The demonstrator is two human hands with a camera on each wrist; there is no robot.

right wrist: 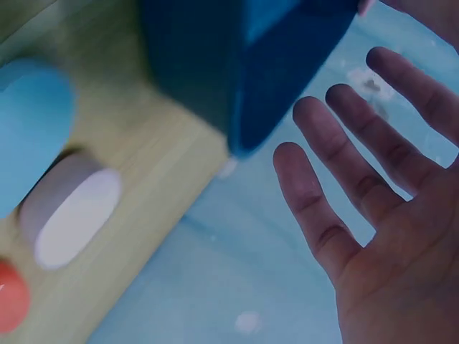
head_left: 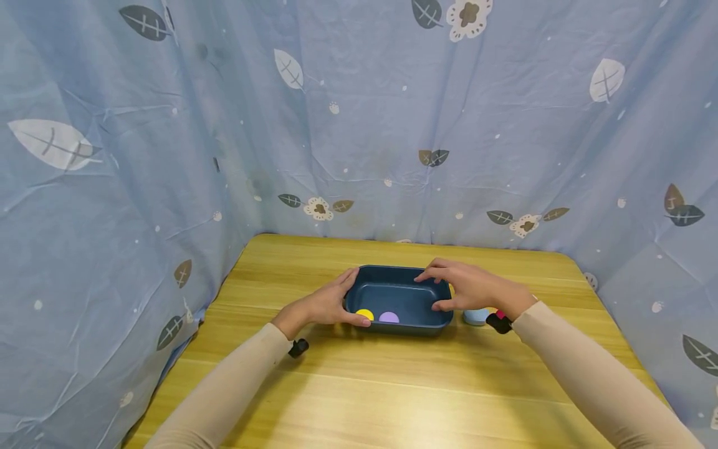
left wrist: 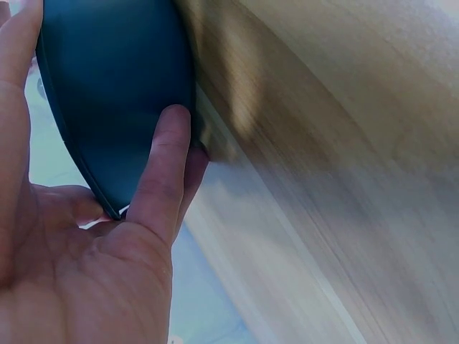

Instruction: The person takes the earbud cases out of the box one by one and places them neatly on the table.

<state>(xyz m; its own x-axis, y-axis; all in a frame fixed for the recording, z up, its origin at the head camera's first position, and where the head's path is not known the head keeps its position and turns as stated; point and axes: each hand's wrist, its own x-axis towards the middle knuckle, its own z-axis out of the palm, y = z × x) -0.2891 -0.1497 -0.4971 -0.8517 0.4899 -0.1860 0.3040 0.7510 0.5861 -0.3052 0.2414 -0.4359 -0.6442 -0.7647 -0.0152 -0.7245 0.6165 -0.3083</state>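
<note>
A dark blue rectangular bin [head_left: 415, 300] stands on the wooden table. Inside it, near the front wall, lie a yellow round piece [head_left: 366, 313] and a purple round piece [head_left: 389, 317], both partly hidden by the rim. My left hand [head_left: 328, 302] grips the bin's left end, thumb along the front and fingers round the back corner. In the left wrist view, thumb and fingers lie on either side of the bin's wall [left wrist: 118, 93]. Over the bin's right end hovers my right hand [head_left: 471, 287]. Its fingers [right wrist: 323, 204] are spread and hold nothing in the right wrist view.
Right of the bin, a light blue round block [head_left: 475, 317] sits partly under the right wrist. The right wrist view also shows a pale cylinder [right wrist: 75, 218] and a red piece [right wrist: 11, 297] on the table [head_left: 364, 393]. A patterned blue curtain [head_left: 381, 125] surrounds the table's back and sides.
</note>
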